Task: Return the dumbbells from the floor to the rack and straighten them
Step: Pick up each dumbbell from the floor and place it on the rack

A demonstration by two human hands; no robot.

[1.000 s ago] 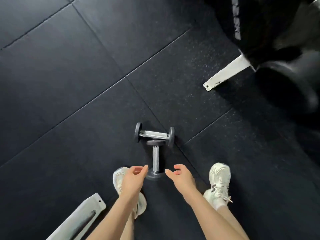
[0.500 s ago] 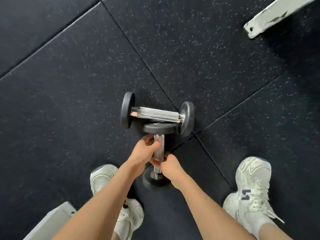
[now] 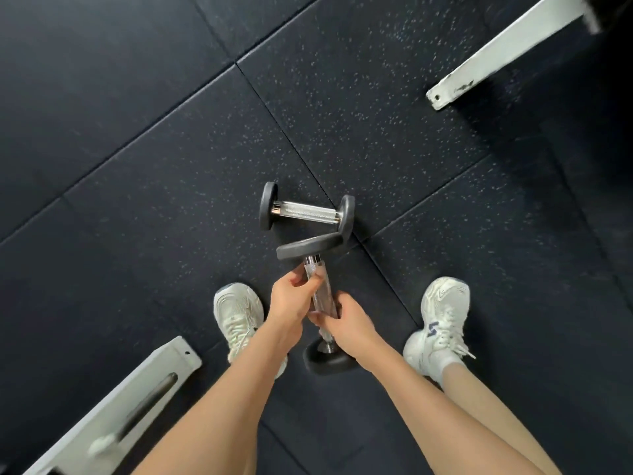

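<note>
Both hands grip the knurled steel handle of the near dumbbell [image 3: 320,296]: the left hand [image 3: 291,299] wraps the upper part, the right hand [image 3: 346,320] the lower part, fingers closed around the bar. Its far plate sits tilted, overlapping the right plate of the far dumbbell [image 3: 306,212]; whether the two touch is unclear. The far dumbbell lies on the floor [image 3: 137,166], black speckled rubber tiles, just beside a seam crossing. A white shoe [image 3: 238,315] stands left of the hands, another shoe [image 3: 442,320] right. One white rack foot [image 3: 500,60] reaches in from the floor's top right corner, another rack foot [image 3: 113,409] from the bottom left.
</note>
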